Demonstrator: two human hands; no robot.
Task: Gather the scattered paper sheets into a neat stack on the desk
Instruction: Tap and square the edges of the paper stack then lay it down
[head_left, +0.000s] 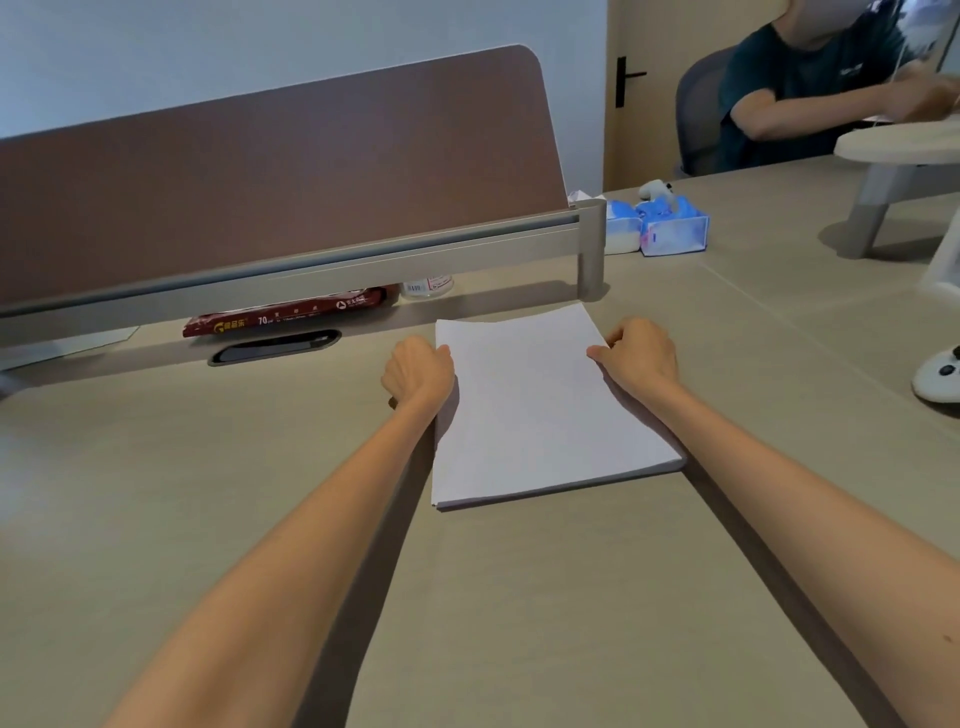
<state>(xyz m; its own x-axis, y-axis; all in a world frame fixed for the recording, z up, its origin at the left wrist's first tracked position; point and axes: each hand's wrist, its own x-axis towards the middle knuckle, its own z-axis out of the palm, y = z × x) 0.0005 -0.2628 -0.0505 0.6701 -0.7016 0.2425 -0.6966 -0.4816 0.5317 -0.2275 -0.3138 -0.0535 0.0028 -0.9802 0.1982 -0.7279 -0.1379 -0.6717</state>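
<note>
On the worktop (519, 597) the paper stack (545, 410) lies at twelve o'clock, sheets gathered, near edge slightly fanned; only squaring seems left; the right hand (641, 356) pinches its three o'clock edge; the left hand (418, 371) curls against the nine o'clock edge, grip unclear; farther, at one o'clock, blue tissue packs (670, 228), contents unseen.

Both your bare forearms reach forward and converge slightly, wrists straight and low. Your left hand (418, 371) is turned back-up with its fingers curled in, knuckles against the left edge of the paper stack (535, 410). Whether its fingertips hook under the sheets is hidden. Your right hand (641, 356) mirrors it on the opposite edge, with the thumb lying on the top sheet and the fingers curled at the side, pinching the stack.
</note>
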